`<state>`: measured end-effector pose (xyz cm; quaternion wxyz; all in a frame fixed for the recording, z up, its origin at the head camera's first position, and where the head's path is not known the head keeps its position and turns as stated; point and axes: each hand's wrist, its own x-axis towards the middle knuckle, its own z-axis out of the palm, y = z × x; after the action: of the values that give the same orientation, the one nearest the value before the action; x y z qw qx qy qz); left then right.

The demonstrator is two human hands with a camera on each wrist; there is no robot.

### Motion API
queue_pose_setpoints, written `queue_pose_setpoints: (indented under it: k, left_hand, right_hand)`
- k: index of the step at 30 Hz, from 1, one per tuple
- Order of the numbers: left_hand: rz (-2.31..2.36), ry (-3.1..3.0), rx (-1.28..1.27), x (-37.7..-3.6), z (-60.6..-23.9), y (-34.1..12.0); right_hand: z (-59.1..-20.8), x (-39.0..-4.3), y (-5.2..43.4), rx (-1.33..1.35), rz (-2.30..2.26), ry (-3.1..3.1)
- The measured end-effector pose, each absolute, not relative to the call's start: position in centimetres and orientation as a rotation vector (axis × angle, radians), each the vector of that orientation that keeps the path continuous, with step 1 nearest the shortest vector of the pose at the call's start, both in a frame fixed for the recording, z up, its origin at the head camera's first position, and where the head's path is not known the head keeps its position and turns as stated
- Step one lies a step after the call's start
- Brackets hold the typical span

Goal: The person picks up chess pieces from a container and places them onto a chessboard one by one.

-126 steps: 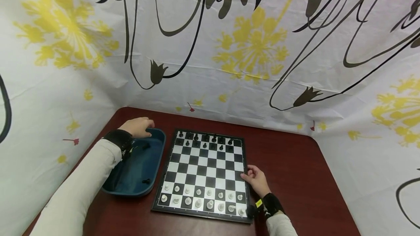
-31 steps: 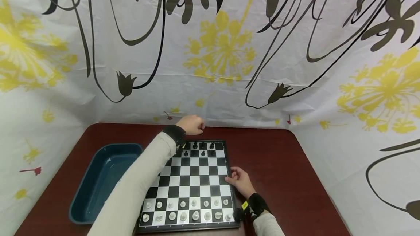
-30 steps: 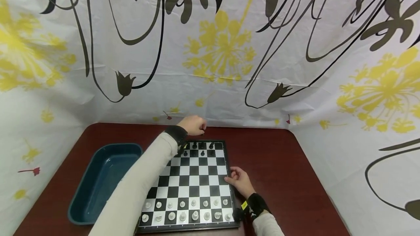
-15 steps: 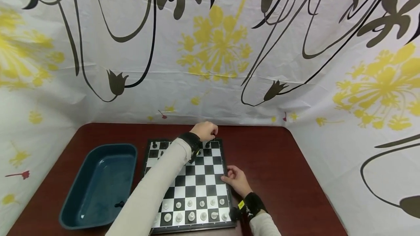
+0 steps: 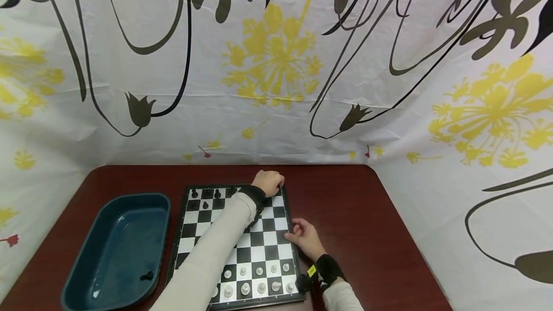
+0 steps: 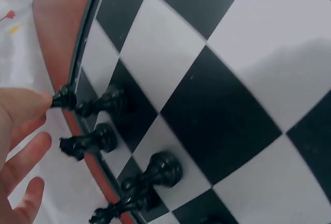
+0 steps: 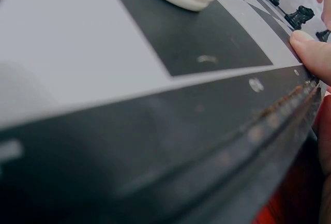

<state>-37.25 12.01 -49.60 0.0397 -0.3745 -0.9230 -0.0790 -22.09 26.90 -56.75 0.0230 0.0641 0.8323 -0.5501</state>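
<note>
My left hand (image 5: 268,183) is over the far right corner of the chessboard (image 5: 258,239). In the left wrist view its thumb and a finger pinch a small black chess piece (image 6: 64,99), whose kind is partly hidden. Close by on the squares stand a black pawn (image 6: 106,102), a black knight (image 6: 89,140) and other black pieces. My right hand (image 5: 306,239) holds the board's right edge, thumb on top. White chess pieces (image 5: 246,288) stand in two rows at the near side; my left sleeve covers some of them.
A blue plastic tray (image 5: 113,253) stands left of the board, with a dark chess piece (image 5: 147,276) visible inside. The dark red table (image 5: 354,215) extends right of the board. A patterned white curtain (image 5: 173,128) hangs behind the table.
My left hand has gone from over the tray, across the board's far edge, to its far right corner, and has lowered there. My right hand stays at the board's edge. The head view has shifted.
</note>
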Motion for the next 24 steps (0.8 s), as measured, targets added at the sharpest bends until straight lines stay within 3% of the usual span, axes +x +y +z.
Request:
queue_pose_setpoints:
  k: [9, 15, 24]
  left_hand:
    - [-0.228, -2.915, -1.078, -36.7, -49.5, 12.4]
    - [-0.339, -2.968, -1.079, -36.6, -48.0, 10.4]
    - [-0.314, -2.91, -1.131, -37.3, -45.2, 6.0]
  right_hand:
    - [-55.3, -21.6, 26.7, 0.148, -1.758, 2.541]
    - [-53.5, -21.2, 25.6, 0.143, -1.726, 2.553]
    - [-55.0, -21.7, 26.3, 0.194, -1.774, 2.513]
